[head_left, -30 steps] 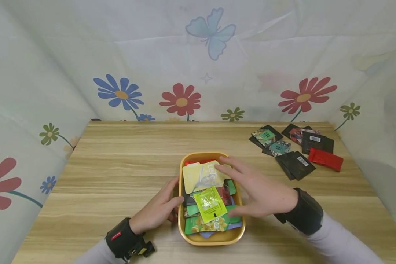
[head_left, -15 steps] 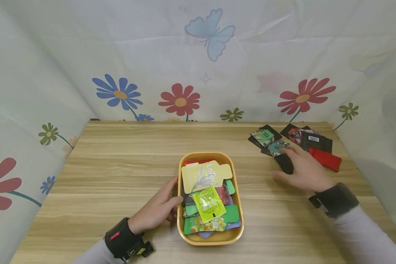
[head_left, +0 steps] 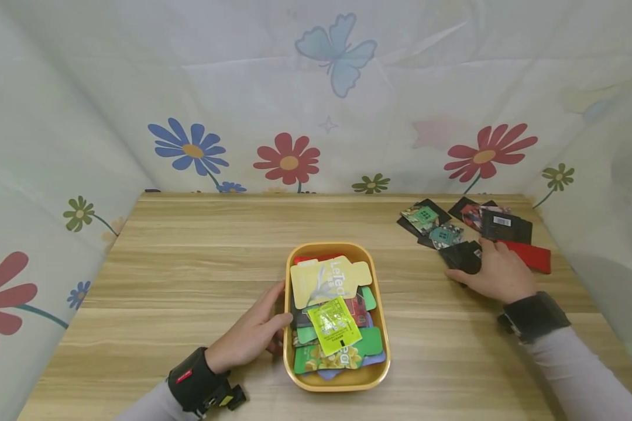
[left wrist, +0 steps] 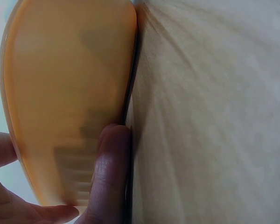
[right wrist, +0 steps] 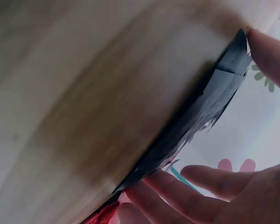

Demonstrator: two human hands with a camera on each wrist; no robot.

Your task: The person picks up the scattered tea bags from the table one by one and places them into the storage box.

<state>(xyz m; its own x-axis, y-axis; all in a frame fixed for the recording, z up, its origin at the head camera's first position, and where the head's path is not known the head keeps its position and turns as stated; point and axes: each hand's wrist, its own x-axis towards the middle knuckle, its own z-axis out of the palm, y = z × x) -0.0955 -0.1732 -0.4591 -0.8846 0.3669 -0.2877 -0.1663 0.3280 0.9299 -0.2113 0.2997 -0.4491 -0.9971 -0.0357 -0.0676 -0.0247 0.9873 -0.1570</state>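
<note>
A yellow tray (head_left: 338,383) sits at the table's front centre, filled with several flat sachets; a cream one (head_left: 323,280) and a bright green one (head_left: 334,325) lie on top. My left hand (head_left: 274,310) rests with straight fingers against the tray's left wall, and the left wrist view shows a finger (left wrist: 109,177) lying along the tray (left wrist: 60,93) at its base. My right hand (head_left: 479,266) is at the back right, pinching a black packet (head_left: 462,256). In the right wrist view its thumb (right wrist: 270,51) touches a corner of the packet (right wrist: 210,98), with the fingers (right wrist: 177,196) on its far side.
Several more packets lie spread at the back right: patterned ones (head_left: 433,223), a black one with a barcode (head_left: 505,227) and a red one (head_left: 534,256). A flowered cloth (head_left: 316,105) walls the wooden table (head_left: 189,263) on three sides.
My right hand left the tray, crossed to the back right and settled on the black packet among the spread ones. The left hand and the tray stayed still.
</note>
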